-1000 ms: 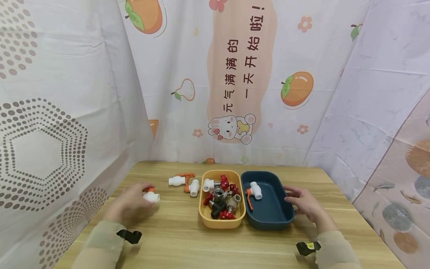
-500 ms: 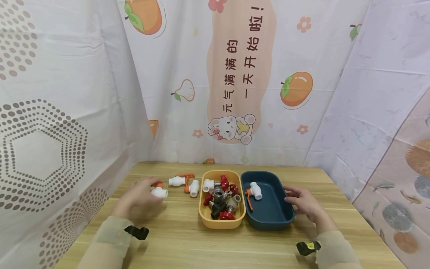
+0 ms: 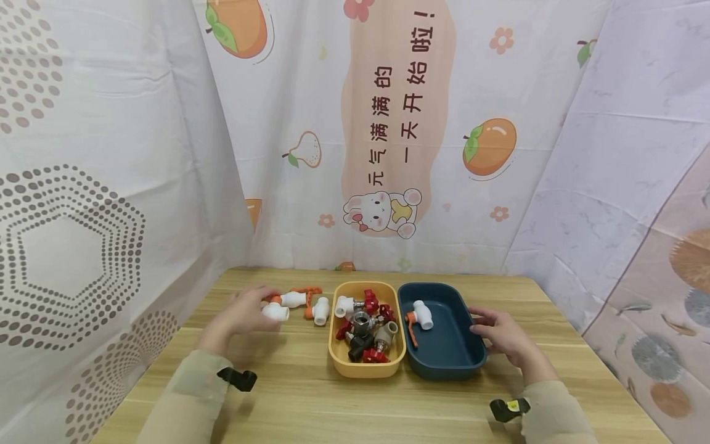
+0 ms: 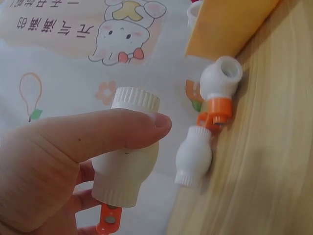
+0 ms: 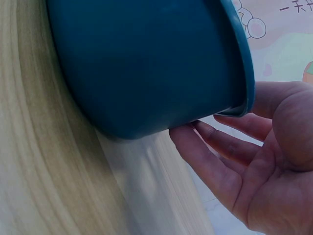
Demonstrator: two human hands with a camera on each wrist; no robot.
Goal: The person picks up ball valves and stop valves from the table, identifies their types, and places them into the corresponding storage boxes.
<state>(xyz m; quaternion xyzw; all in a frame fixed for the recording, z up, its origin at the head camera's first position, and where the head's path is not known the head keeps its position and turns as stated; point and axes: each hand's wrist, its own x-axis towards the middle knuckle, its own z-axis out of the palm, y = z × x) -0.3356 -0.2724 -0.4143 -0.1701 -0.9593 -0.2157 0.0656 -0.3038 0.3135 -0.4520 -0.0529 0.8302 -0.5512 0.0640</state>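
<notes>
My left hand grips a white ball valve with an orange handle, thumb across its body. It is held close beside two more such valves: a white valve lying sideways and another white valve nearer the yellow bin. My right hand holds the right rim of the blue bin, thumb over the edge and fingers against the outer wall. Inside the blue bin lies one white valve with an orange lever.
Left of the blue bin, side by side with it, stands a yellow bin full of mixed valves with red handwheels. Printed curtains surround the wooden table at the back and sides.
My left hand has moved right with the white ball valve, up to the two valves on the table. The right hand and both bins have stayed in place.
</notes>
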